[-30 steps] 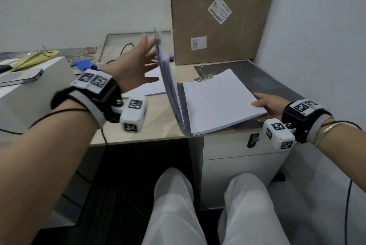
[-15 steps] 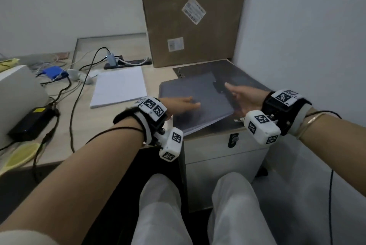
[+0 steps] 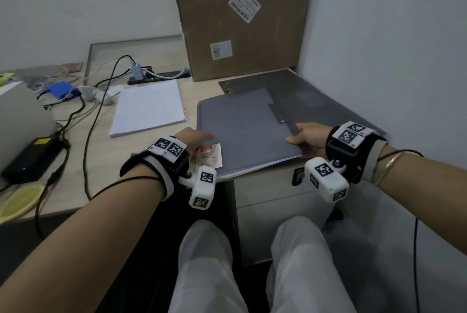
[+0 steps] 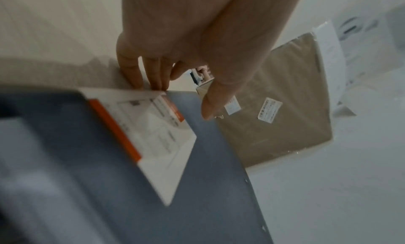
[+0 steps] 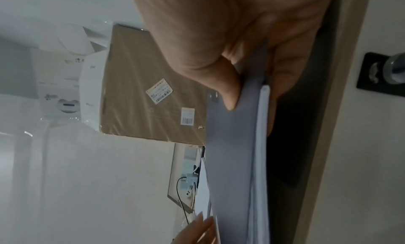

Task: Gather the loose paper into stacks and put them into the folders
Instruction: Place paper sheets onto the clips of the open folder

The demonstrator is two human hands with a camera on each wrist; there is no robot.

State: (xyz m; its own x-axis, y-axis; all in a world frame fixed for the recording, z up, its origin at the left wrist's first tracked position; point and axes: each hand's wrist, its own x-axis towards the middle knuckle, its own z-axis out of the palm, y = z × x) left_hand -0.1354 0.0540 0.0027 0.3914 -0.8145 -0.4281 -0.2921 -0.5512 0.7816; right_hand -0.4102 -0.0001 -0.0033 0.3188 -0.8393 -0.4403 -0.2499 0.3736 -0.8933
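Observation:
A closed grey folder [image 3: 242,130] lies on the desk's right end, with white sheet edges [image 3: 252,168] showing along its front. It bears a white and orange label [image 3: 211,156] [image 4: 153,126] at the near left corner. My left hand [image 3: 202,139] [image 4: 175,95] touches the folder's left edge with straight fingertips [image 4: 140,81], its thumb over the cover. My right hand [image 3: 294,139] [image 5: 252,99] pinches the folder's [image 5: 232,161] near right corner, thumb on top and fingers underneath. A loose white paper stack [image 3: 150,108] lies to the left. A second dark folder [image 3: 316,100] lies open beneath.
A tall cardboard box [image 3: 240,17] leans against the back wall. Cables [image 3: 96,110], a power strip [image 3: 159,76], a blue item [image 3: 62,90] and a black adapter [image 3: 32,158] crowd the left. The wall runs close on the right. A drawer lock [image 3: 298,176] sits below the desk edge.
A second ago the folder stood open, my left hand at its raised cover. The cover came down over the sheets. Both hands have shifted to the folder's near edges, the right now pinching its corner.

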